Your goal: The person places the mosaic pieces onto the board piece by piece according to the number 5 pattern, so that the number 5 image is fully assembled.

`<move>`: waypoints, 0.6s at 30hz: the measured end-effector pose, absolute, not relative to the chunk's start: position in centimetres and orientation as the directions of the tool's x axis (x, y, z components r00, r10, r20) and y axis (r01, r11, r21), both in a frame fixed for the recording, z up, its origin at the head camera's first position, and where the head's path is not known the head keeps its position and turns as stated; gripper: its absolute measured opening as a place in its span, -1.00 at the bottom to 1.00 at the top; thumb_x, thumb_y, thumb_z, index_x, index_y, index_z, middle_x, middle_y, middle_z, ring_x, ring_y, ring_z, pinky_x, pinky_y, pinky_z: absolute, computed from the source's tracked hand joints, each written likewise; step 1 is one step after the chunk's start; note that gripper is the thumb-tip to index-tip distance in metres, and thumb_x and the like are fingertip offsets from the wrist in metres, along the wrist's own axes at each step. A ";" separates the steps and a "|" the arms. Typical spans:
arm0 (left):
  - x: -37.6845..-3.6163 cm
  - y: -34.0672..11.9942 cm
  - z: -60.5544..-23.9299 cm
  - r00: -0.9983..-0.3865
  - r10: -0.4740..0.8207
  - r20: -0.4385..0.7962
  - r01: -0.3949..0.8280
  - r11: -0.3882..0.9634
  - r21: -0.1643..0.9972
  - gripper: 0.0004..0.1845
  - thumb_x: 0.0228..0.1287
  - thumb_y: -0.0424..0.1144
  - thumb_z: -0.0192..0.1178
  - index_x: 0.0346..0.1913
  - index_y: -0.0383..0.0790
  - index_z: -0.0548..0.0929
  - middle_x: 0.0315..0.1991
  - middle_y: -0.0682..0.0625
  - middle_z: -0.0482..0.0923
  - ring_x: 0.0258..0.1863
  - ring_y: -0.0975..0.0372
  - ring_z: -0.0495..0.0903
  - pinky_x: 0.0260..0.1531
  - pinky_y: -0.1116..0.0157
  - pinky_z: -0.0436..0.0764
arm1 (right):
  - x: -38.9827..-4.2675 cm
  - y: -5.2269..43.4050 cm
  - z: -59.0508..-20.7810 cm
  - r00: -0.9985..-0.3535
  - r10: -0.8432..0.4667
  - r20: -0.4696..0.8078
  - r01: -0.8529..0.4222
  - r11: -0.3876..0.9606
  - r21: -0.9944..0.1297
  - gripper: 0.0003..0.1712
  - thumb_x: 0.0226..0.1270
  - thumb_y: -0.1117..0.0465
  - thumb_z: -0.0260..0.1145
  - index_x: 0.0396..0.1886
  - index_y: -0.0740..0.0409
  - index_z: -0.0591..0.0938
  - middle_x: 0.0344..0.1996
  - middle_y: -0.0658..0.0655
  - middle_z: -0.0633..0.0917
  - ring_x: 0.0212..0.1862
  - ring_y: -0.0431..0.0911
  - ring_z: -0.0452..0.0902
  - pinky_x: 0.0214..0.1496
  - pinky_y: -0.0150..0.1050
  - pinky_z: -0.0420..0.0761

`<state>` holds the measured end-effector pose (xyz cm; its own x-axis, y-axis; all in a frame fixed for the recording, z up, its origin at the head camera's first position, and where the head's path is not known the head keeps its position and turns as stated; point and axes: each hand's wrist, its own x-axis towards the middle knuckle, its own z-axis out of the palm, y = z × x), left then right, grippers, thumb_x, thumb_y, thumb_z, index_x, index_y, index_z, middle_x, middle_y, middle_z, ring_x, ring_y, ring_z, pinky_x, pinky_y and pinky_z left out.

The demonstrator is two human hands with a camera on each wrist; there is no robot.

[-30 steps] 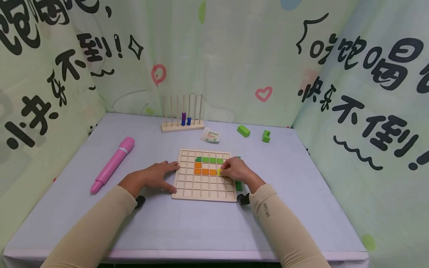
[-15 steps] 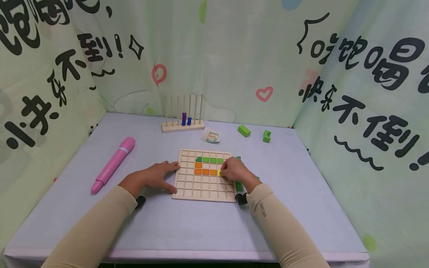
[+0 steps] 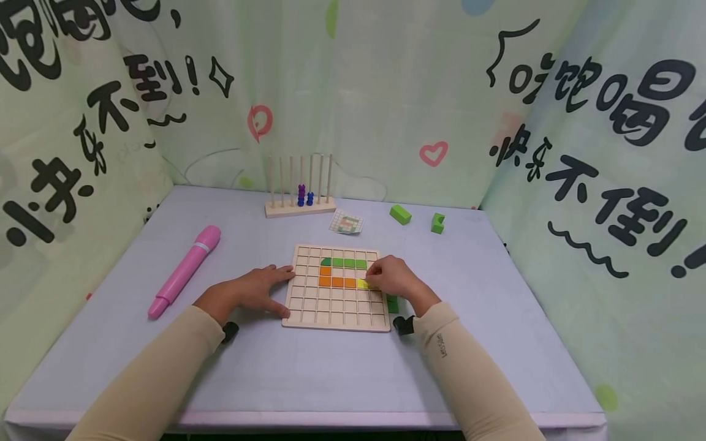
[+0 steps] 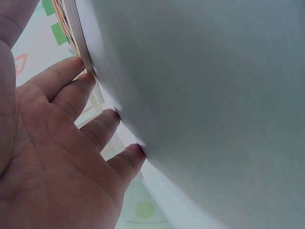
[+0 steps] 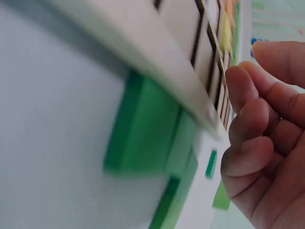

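Observation:
A wooden grid board [image 3: 336,312] lies on the table. Dark green [image 3: 326,262], light green [image 3: 350,264] and orange [image 3: 338,282] pieces sit in its cells. A yellow piece [image 3: 361,283] continues the orange row at its right end. My left hand [image 3: 255,289] is spread at the board's left side, fingertips [image 4: 88,78] at the edge. Over the right part of the board is my right hand [image 3: 394,277], beside the yellow piece. In the right wrist view its fingers [image 5: 250,117] are loosely curled with nothing between them, apart from the yellow piece [image 5: 225,36].
Green blocks [image 3: 392,304] lie against the board's right side. Behind the board are a patterned card [image 3: 347,222], a peg stand [image 3: 300,208] with purple and blue beads, and two light green blocks [image 3: 400,214]. A pink microphone-like stick [image 3: 184,272] lies at left.
My right hand has drawn slightly right, away from the yellow piece, and more of that piece now shows. The left hand keeps its place at the board's edge.

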<state>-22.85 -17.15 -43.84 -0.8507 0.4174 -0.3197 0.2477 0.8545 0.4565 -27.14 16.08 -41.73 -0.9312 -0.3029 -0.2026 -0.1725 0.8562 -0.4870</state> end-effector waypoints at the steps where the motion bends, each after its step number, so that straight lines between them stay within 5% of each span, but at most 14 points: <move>1: -22.8 -17.1 -43.8 -0.850 0.416 -0.322 0.245 0.855 0.457 0.10 0.11 0.22 0.52 0.64 -0.05 0.23 0.69 -0.04 0.05 0.65 -0.21 -0.06 0.54 -0.28 0.11 | -27.1 16.6 -41.6 -0.933 -0.297 -0.202 -0.165 0.854 -0.494 -0.80 0.51 0.13 0.32 -0.11 0.13 0.78 -0.20 0.06 0.74 -0.19 -0.08 0.56 -0.15 -0.20 0.59; 9: -22.8 -17.1 -43.9 -0.854 0.409 -0.323 0.238 0.857 0.457 0.09 0.10 0.21 0.53 0.63 -0.05 0.24 0.69 -0.05 0.05 0.65 -0.21 -0.06 0.54 -0.27 0.11 | -26.6 20.2 -41.3 -0.955 -0.226 -0.194 -0.109 0.872 -0.477 -0.76 0.49 0.16 0.32 0.02 0.16 0.75 -0.07 0.11 0.73 -0.08 -0.02 0.56 0.03 -0.09 0.62; 18: -22.9 -17.1 -43.9 -0.860 0.389 -0.331 0.213 0.862 0.461 0.11 0.08 0.21 0.55 0.63 -0.04 0.24 0.68 -0.05 0.05 0.66 -0.19 -0.07 0.54 -0.27 0.14 | -26.0 21.8 -42.6 -0.962 -0.204 -0.184 -0.109 0.898 -0.426 -0.71 0.41 0.19 0.39 0.01 0.27 0.75 -0.16 0.14 0.76 -0.19 -0.06 0.59 -0.11 -0.15 0.63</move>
<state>-22.88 -17.06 -43.87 -0.8598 0.3890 -0.3308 0.2126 0.8617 0.4607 -25.99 21.83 -42.60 -0.9615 -0.2041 -0.1838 -0.1092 0.8982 -0.4258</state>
